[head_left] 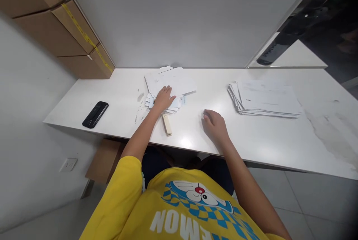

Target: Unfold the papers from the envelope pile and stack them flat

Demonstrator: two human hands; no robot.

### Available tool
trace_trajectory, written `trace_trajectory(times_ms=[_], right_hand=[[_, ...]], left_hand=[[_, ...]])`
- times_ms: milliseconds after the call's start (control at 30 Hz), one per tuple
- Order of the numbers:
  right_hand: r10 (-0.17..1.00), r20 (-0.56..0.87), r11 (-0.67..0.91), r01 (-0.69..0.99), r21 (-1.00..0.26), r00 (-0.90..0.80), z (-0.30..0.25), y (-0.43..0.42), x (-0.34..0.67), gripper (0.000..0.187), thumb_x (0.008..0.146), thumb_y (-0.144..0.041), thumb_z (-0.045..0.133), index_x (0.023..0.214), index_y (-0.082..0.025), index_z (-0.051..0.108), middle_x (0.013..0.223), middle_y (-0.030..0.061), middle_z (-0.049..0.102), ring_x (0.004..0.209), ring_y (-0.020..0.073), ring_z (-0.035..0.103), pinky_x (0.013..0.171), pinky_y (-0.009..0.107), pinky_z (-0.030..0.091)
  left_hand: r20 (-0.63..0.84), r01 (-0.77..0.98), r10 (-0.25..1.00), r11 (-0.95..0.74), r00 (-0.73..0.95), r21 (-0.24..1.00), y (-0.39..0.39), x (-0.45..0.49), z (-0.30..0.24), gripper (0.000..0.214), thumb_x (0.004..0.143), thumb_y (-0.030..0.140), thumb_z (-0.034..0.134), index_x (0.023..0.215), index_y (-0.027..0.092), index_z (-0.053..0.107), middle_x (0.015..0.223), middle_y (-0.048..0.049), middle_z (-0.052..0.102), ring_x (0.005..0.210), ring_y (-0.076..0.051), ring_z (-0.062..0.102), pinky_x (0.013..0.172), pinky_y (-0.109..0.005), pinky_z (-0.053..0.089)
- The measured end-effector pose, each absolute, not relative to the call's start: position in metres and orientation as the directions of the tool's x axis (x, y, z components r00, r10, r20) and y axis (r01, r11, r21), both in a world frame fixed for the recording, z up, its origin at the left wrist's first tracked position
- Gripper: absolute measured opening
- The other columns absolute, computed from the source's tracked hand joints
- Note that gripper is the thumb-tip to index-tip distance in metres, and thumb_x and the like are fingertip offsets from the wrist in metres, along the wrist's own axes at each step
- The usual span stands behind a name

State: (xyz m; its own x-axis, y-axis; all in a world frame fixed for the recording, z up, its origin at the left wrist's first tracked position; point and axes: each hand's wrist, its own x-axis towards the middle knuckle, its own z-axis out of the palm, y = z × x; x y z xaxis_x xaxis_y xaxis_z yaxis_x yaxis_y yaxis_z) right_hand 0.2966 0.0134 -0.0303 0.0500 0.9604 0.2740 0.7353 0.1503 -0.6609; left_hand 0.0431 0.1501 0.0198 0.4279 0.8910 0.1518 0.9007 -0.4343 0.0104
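Observation:
My left hand [165, 99] lies with its fingers stretched out on a loose, uneven pile of white papers [179, 80] near the back wall. Smaller slips with some blue print stick out from beneath the top sheets. Just below this hand, a narrow cream object [167, 125] that looks like a stapler rests on the white table [207, 92]. My right hand [216, 123] sits on the tabletop to the right, its fingers curled in and nothing visible in them. Beyond it on the right is a neater stack of white papers [268, 98], touched by neither hand.
A black phone-like device [95, 114] lies at the table's left end. Cardboard boxes [84, 46] with a yellow tape measure are stacked at the back left. The grey wall [184, 20] borders the table's far edge. A dark bottle-shaped item [270, 51] is at the back right.

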Motion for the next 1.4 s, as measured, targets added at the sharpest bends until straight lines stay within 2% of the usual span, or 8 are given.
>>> trace_trajectory(times_ms=[200,333,500,633,733,1000,1200,1400], right_hand=[[0.955,0.293,0.165,0.742,-0.649,0.045,-0.032,0.014,0.299,0.045,0.092,-0.039,0.042,0.121,-0.014,0.063,0.122,0.0140,0.065,0.116,0.0304,0.057,0.100,0.049,0.044],[0.952,0.306,0.179,0.752,-0.635,0.032,-0.031,0.014,0.297,0.043,0.091,-0.037,0.042,0.119,-0.014,0.064,0.122,0.0143,0.065,0.114,0.0310,0.058,0.099,0.049,0.045],[0.955,0.292,0.160,0.730,-0.665,0.057,-0.036,0.016,0.300,0.043,0.093,-0.039,0.040,0.119,-0.015,0.064,0.121,0.0126,0.066,0.115,0.0308,0.057,0.099,0.049,0.044],[0.955,0.285,0.156,0.688,-0.709,0.078,-0.033,0.015,0.301,0.043,0.093,-0.041,0.039,0.114,-0.016,0.067,0.118,0.0127,0.067,0.113,0.0294,0.059,0.099,0.049,0.044],[0.956,0.282,0.154,0.679,-0.718,0.081,-0.029,0.014,0.300,0.043,0.092,-0.042,0.040,0.112,-0.016,0.068,0.117,0.0134,0.068,0.112,0.0296,0.059,0.097,0.049,0.045],[0.957,0.278,0.157,0.663,-0.732,0.080,-0.033,0.018,0.304,0.042,0.093,-0.043,0.040,0.111,-0.017,0.067,0.117,0.0129,0.068,0.113,0.0300,0.059,0.099,0.050,0.044],[0.978,0.187,0.119,0.499,-0.859,0.090,-0.022,0.005,0.300,0.042,0.093,-0.048,0.041,0.100,-0.019,0.070,0.109,0.0122,0.070,0.108,0.0286,0.061,0.098,0.046,0.046],[0.897,-0.017,-0.112,0.190,-0.975,0.441,-0.016,-0.084,0.284,0.047,0.082,-0.055,0.059,0.101,-0.012,0.068,0.085,0.0098,0.071,0.087,0.0263,0.067,0.079,0.039,0.055]], left_hand=[[0.077,0.880,0.877,-0.469,0.474,-0.071,0.151,0.048,0.028,0.034,0.097,0.012,0.035,0.123,0.004,0.056,0.133,-0.0231,0.056,0.123,-0.029,0.055,0.097,-0.040,0.043],[0.041,0.871,0.871,-0.487,0.490,-0.067,0.153,0.045,0.039,0.034,0.097,0.030,0.045,0.121,0.008,0.057,0.117,-0.0185,0.065,0.106,-0.028,0.062,0.085,-0.036,0.047],[0.078,0.853,0.850,-0.516,0.521,-0.078,0.157,0.043,0.035,0.047,0.096,0.042,0.048,0.132,0.013,0.049,0.143,-0.0205,0.048,0.111,-0.029,0.057,0.088,-0.038,0.044],[0.072,0.776,0.778,-0.607,0.624,-0.172,0.149,0.047,0.034,0.028,0.097,0.014,0.039,0.119,0.011,0.056,0.130,-0.0205,0.057,0.098,-0.026,0.059,0.083,-0.038,0.042],[0.058,0.759,0.765,-0.622,0.642,-0.194,0.141,0.049,0.037,0.036,0.088,-0.005,0.037,0.114,0.010,0.056,0.106,-0.0170,0.065,0.092,-0.025,0.058,0.077,-0.035,0.041],[0.073,0.739,0.741,-0.647,0.668,-0.186,0.122,0.046,0.038,0.038,0.083,-0.010,0.036,0.106,0.009,0.059,0.086,-0.0123,0.064,0.086,-0.024,0.058,0.075,-0.034,0.042],[0.180,0.549,0.579,-0.813,0.795,0.193,0.064,0.069,0.038,0.031,0.097,0.015,0.035,0.116,0.018,0.059,0.090,-0.0093,0.066,0.089,-0.022,0.060,0.080,-0.040,0.047],[0.293,0.231,0.506,-0.738,0.811,0.634,-0.029,0.098,0.040,0.018,0.094,0.038,0.052,0.101,0.030,0.066,0.086,-0.0075,0.069,0.086,-0.021,0.066,0.081,-0.039,0.053]])
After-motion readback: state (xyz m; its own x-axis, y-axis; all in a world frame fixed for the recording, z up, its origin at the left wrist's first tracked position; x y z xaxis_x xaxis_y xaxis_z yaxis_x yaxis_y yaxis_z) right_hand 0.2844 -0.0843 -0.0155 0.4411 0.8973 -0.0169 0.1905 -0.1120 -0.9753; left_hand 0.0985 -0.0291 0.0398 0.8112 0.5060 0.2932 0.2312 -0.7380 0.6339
